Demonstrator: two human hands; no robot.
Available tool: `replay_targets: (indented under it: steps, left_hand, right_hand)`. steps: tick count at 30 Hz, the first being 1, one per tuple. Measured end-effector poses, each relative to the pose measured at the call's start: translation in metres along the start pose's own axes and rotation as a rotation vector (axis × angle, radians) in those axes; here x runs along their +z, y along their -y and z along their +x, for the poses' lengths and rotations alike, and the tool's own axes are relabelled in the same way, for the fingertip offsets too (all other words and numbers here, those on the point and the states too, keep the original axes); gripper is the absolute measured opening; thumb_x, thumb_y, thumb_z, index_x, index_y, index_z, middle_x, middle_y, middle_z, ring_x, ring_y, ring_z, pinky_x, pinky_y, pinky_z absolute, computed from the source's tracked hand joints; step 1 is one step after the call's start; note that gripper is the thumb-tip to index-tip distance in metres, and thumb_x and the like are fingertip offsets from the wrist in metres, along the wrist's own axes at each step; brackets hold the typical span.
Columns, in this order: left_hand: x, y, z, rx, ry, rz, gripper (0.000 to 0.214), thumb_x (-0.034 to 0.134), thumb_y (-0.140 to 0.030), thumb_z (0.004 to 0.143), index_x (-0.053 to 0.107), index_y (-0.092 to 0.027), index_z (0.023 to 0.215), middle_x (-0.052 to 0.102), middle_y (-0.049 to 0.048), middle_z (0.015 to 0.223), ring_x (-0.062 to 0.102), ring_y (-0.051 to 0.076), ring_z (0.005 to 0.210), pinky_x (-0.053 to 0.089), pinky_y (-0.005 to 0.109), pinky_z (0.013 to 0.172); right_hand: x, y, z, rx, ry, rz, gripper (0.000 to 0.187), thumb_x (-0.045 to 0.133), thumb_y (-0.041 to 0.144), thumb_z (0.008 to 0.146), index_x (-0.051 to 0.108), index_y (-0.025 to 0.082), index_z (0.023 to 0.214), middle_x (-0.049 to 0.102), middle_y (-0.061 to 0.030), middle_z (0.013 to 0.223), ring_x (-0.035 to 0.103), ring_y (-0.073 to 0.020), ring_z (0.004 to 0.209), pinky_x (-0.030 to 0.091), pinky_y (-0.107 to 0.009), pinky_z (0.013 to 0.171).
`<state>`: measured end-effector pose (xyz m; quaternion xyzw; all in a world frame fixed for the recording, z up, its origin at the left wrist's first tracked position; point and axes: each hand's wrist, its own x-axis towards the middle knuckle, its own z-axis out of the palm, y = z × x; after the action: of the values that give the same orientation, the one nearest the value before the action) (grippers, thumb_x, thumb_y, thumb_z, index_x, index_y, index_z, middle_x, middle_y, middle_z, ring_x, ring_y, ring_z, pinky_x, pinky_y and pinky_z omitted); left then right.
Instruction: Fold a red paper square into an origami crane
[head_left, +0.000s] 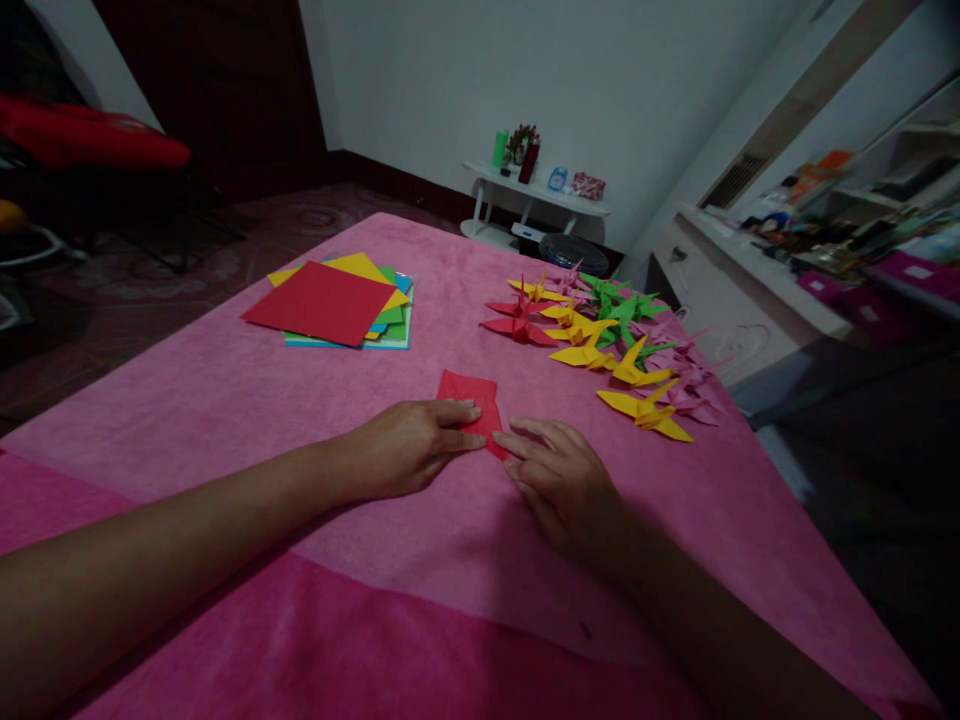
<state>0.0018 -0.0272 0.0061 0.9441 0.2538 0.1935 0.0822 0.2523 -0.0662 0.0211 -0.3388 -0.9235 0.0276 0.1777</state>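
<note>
With straight fingers, your left hand [409,445] presses the small, red, part-folded paper [469,387] on pink cloth [360,400]; your right hand [566,485] touches its edge; can't tell if it's pinching. Colourful paper birds [587,356] look done; square paper sheets [322,305], unfolded.

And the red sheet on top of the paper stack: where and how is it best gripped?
Probably pinch the red sheet by its left corner, coming from the left with the left hand: it looks flat and lies askew, so that corner juts past the other sheets beneath it.
</note>
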Motion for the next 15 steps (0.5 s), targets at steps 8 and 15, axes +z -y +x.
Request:
replay_targets:
  steps: [8, 15]
  left_hand:
    - [-0.0014, -0.0036, 0.0024, -0.026, 0.033, 0.036, 0.043, 0.042, -0.016, 0.092, 0.048, -0.02, 0.134, 0.056, 0.0122, 0.128, 0.055, 0.022, 0.117, 0.05, 0.035, 0.094]
    - [-0.0027, -0.0071, 0.0061, -0.042, 0.092, 0.119, 0.045, 0.043, -0.018, 0.09, 0.048, -0.021, 0.134, 0.05, 0.0135, 0.129, 0.052, 0.024, 0.113, 0.049, 0.038, 0.092]
  right_hand:
    - [-0.0002, 0.0032, -0.0057, 0.003, -0.066, 0.011, 0.025, 0.048, 0.013, 0.085, 0.065, 0.021, 0.102, 0.068, -0.0059, 0.114, 0.054, -0.0252, 0.108, 0.042, -0.045, 0.094]
    - [0.0026, -0.0003, -0.0011, 0.103, -0.166, 0.025, 0.02, 0.05, 0.019, 0.086, 0.064, 0.017, 0.1, 0.066, -0.0084, 0.097, 0.056, -0.0216, 0.089, 0.044, -0.039, 0.081]
